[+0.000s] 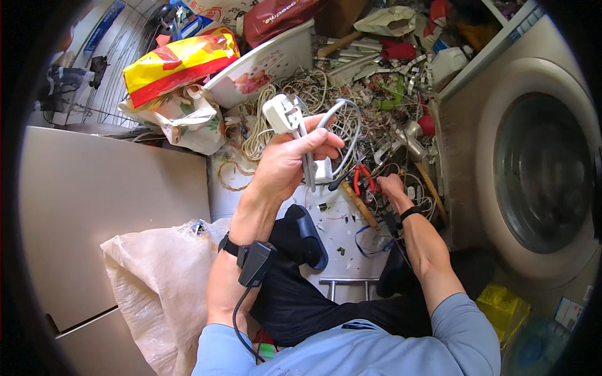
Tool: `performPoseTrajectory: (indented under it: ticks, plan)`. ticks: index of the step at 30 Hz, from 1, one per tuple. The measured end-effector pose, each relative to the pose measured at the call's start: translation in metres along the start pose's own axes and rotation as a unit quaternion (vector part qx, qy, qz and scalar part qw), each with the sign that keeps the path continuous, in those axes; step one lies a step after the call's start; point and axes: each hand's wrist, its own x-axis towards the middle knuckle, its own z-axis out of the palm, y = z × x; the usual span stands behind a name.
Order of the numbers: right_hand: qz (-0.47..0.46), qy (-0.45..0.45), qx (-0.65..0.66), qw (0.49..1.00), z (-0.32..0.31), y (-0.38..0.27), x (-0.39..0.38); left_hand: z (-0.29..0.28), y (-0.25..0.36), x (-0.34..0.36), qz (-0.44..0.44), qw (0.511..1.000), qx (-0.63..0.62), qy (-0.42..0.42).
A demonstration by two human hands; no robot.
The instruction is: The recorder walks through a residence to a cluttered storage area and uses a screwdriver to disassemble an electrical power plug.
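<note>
My left hand (pixel 295 153) is raised in the middle, closed round a light grey cable (pixel 359 122) that loops out to the right. A white plug-in power adapter (pixel 282 114) on this cable sticks up above the thumb. Low over the heap on the right, my right hand (pixel 392 187) has its fingers curled beside red-handled pliers (pixel 365 178). Whether they touch the pliers or pinch something small is unclear. A second white block (pixel 323 170), perhaps another adapter, lies on the floor behind my left hand.
A heap of tangled cables and scrap (pixel 332 88) spreads ahead. A wooden handle (pixel 359 203) lies near my right hand. A washing machine (pixel 464 156) stands right, a beige cabinet (pixel 119 188) left. A white tub (pixel 263 69) and yellow-red bag (pixel 182 62) sit far left; a pale sack (pixel 157 282) is near.
</note>
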Motion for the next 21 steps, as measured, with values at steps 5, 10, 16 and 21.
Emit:
performPoseTrajectory:
  ticks: [5,10,16,21]
  plan:
    - [0.057,-0.174,0.136,0.974,-0.037,-0.018,-0.049,0.017,-0.011,-0.004,-0.029,1.0,-0.008,-0.005]
    - [-0.091,-0.186,0.091,0.974,-0.109,-0.058,-0.109,0.023,-0.031,-0.011,-0.065,0.998,0.0,-0.02]
    - [-0.272,-0.214,0.371,0.862,-0.169,-0.129,-0.194,0.032,-0.054,-0.03,-0.07,0.977,0.198,-0.035]
    - [-0.323,-0.219,0.364,0.846,-0.16,-0.168,-0.223,0.039,-0.045,-0.031,-0.086,0.947,0.279,-0.136]
